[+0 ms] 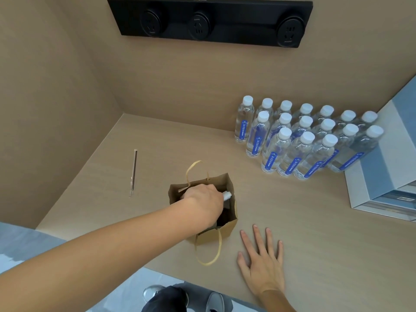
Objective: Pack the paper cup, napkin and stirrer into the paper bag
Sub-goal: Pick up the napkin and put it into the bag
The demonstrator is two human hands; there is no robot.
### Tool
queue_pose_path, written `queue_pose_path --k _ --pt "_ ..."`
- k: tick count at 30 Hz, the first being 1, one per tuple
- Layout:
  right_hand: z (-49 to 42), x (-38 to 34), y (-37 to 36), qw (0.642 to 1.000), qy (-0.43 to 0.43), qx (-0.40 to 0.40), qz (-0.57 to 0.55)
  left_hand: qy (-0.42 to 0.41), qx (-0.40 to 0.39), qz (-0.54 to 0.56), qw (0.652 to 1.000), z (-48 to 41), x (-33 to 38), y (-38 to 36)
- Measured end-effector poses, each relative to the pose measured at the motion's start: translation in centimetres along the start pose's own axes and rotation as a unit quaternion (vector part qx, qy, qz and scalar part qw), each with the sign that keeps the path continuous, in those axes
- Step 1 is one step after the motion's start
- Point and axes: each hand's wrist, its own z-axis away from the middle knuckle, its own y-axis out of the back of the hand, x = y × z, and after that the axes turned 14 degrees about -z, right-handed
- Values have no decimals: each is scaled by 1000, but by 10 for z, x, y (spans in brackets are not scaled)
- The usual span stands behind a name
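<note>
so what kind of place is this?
Probably an office or hotel refreshment counter: a wood-look counter, a wall power strip with round sockets, and rows of stocked water bottles.

Both forearms bare, no sleeves, no rings/watch on hands (203, 202), dark trousers (166, 299) w/ grey shoes (216, 301) below.

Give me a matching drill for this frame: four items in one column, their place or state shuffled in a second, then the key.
Items
1. stirrer
2. left hand
3. right hand
4. water bottles

Place or state
A. flat on the counter, palm down, beside the bag
B. standing in rows at the back right
C. lying alone on the counter, left of the bag
D. reaching into the open paper bag, holding something white

Pairs: 1-C, 2-D, 3-A, 4-B
</note>
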Motion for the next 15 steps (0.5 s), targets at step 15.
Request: queue_pose_path --k 15 --pt "-1 -2 2 1000 4 1 -2 -206 152 -61 965 -24 -17 -5"
